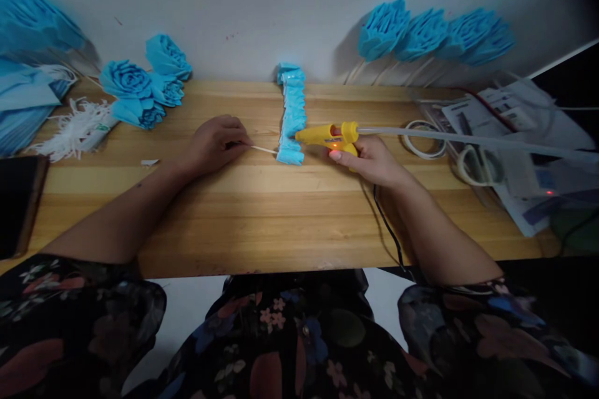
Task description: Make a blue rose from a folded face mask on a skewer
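Note:
A pleated blue strip [294, 106] lies lengthwise on the wooden table, its far end bent up near the wall. My left hand [219, 142] pinches a thin wooden stick [264, 149], whose other end meets the strip close to its near end. Wrapped round the handle of a yellow glue gun [327, 135] is my right hand [374, 161]. The gun's nozzle touches or hovers just over the strip's right edge; I cannot tell which. A small light glows orange on the gun, and a long clear glue stick runs out of its back.
Blue flowers on sticks [384, 30] lean on the wall at right; others [128, 82] lie at left. White strings [87, 131], stacked blue sheets [23, 100] and a dark phone [21, 199] sit left. Scissors [480, 165] and a tape roll [423, 139] lie right. A black cord [388, 224] hangs down.

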Tool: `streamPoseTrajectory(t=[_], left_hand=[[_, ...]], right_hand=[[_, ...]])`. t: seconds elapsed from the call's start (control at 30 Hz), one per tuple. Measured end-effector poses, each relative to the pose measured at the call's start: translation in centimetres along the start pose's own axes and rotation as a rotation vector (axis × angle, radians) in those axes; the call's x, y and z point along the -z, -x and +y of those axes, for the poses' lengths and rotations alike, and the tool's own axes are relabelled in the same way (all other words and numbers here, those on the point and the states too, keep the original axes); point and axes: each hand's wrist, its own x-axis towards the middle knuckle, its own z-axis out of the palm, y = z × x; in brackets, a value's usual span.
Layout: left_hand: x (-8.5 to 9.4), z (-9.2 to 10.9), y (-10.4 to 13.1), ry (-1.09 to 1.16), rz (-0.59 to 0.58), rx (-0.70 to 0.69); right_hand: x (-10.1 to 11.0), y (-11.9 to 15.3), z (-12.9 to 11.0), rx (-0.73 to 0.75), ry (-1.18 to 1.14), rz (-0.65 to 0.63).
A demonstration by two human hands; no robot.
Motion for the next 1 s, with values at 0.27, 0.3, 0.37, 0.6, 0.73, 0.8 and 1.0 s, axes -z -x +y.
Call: streamPoseTrajectory(t=[0.27,0.3,0.37,0.6,0.73,0.8,1.0], left_hand=[[-0.1,-0.2,0.0,-0.016,-0.006,-0.006],[-0.1,-0.3,0.0,-0.018,-0.006,-0.007],[0.0,-0.3,0.0,-0.02,-0.009,-0.007],[0.2,0.1,0.0,-0.057,-0.052,0.03],[0.1,0.0,0.0,-0.067,-0.051,0.027],[0.1,0.0,0.0,-0.072,-0.05,0.024],[0.1,-0.1,0.0,-0.086,-0.055,0.019]], right_hand=[[-0.9,-0.4,-0.4,0.016,-0.026,-0.037],[-0.9,-0.4,-0.4,0.018,-0.019,-0.039],[-0.7,-0.4,-0.6,0.025,-0.008,-0.044],[0.6,0.0,-0.8,0.055,0.04,-0.074],[1.3,0.1,-0.7,0.054,0.05,-0.089],[1.4,0.2,-0.7,0.047,0.045,-0.075],[0.4,0.0,-0.3,0.008,0.033,-0.015]])
